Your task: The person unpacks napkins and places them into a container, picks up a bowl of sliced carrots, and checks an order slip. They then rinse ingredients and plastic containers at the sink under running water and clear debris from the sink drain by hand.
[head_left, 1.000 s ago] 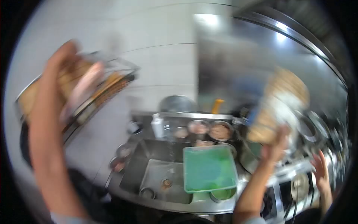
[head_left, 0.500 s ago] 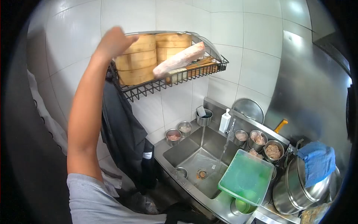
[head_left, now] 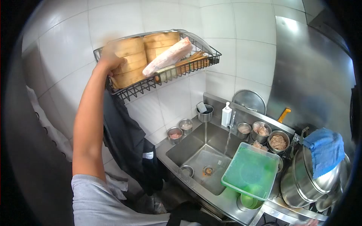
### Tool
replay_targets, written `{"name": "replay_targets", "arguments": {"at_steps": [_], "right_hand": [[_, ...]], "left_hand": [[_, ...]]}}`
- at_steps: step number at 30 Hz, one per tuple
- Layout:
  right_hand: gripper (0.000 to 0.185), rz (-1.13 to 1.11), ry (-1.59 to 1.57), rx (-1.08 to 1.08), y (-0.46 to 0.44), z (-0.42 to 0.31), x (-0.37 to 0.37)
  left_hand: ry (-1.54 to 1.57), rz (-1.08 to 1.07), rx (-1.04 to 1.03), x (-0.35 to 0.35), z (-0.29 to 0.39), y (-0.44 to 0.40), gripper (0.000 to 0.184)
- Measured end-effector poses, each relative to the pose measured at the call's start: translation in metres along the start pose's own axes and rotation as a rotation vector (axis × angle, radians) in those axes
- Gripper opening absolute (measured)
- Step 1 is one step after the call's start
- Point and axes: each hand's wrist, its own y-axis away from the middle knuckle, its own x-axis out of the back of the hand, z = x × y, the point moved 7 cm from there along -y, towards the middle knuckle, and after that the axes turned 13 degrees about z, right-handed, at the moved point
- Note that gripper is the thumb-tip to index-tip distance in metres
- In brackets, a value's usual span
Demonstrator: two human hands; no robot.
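My left hand is raised to the wire wall rack, against the left side of a stack of bamboo steamers. Its fingers are smeared by motion and partly hidden, so its grip is unclear. A second bamboo steamer stack stands to the right. A long pale, plastic-wrapped roll lies across the rack's front beside thin wooden sticks. At the bottom right edge shows a small blurred bit of what looks like my right hand; its fingers cannot be made out.
Water runs from a tap into the steel sink. A green-lidded container sits over its right edge. Steel cups of meat and a soap bottle line the rim. A blue cloth drapes a large pot. Dark clothing hangs below the rack.
My left hand has come down from above the steamer stack to its left side. The view has shifted slightly, and a blurred bit of hand now shows at the bottom right.
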Motion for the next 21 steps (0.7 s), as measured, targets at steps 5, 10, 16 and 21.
{"name": "replay_targets", "arguments": {"at_steps": [5,10,16,21], "right_hand": [[0.038,-0.424,0.304,-0.489,0.129,0.062,-0.281],[0.059,-1.074,0.152,-0.398,0.269,0.048,-0.514],[0.058,-1.214,0.188,-0.121,0.391,0.115,-0.675],[0.053,-1.340,0.265,-0.174,0.444,0.171,-0.733]], "left_hand": [[-0.049,-0.020,0.082,-0.004,0.006,-0.006,0.077],[-0.009,-0.116,0.235,-0.014,-0.036,-0.026,0.068],[-0.019,-0.286,0.280,-0.035,-0.049,-0.024,0.067],[0.046,-0.331,0.300,-0.042,-0.044,-0.018,0.065]]}}
